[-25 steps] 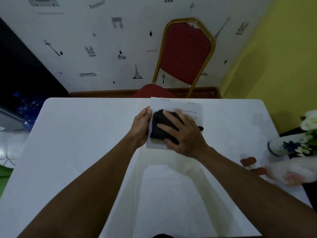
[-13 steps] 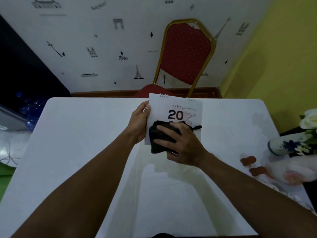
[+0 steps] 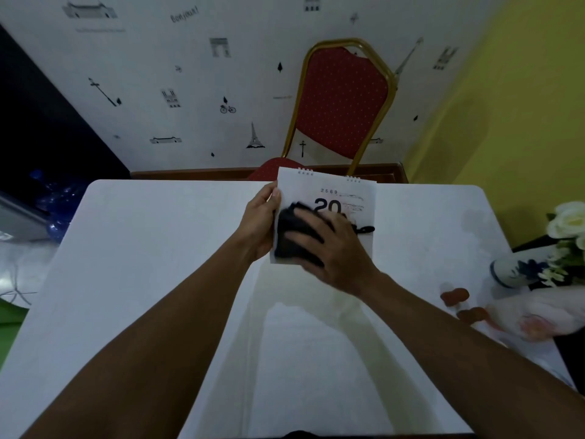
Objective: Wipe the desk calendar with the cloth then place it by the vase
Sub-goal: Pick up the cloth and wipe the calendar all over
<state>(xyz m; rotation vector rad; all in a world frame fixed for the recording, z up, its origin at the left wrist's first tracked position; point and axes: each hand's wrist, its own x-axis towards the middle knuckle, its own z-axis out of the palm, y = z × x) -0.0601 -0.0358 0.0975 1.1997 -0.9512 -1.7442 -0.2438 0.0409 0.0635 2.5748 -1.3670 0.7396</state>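
A white desk calendar (image 3: 361, 198) with a large "20" and wire rings on top is held up above the white table (image 3: 142, 248). My left hand (image 3: 259, 226) grips its left edge. My right hand (image 3: 332, 248) presses a black cloth (image 3: 286, 236) flat against the lower half of the page, fingers spread over it; a loop of the cloth sticks out to the right. The blue-and-white vase (image 3: 512, 270) with white flowers (image 3: 568, 220) stands at the table's right edge, well apart from the calendar.
A red chair with a gold frame (image 3: 342, 99) stands behind the table's far edge. Brown-red small items (image 3: 456, 296) and a white plush-like object (image 3: 544, 312) lie near the vase. Yellow wall at right, patterned white wall behind.
The cloth slid down the calendar page, uncovering the "20", then moved back up and left. The calendar tilted up slightly higher.
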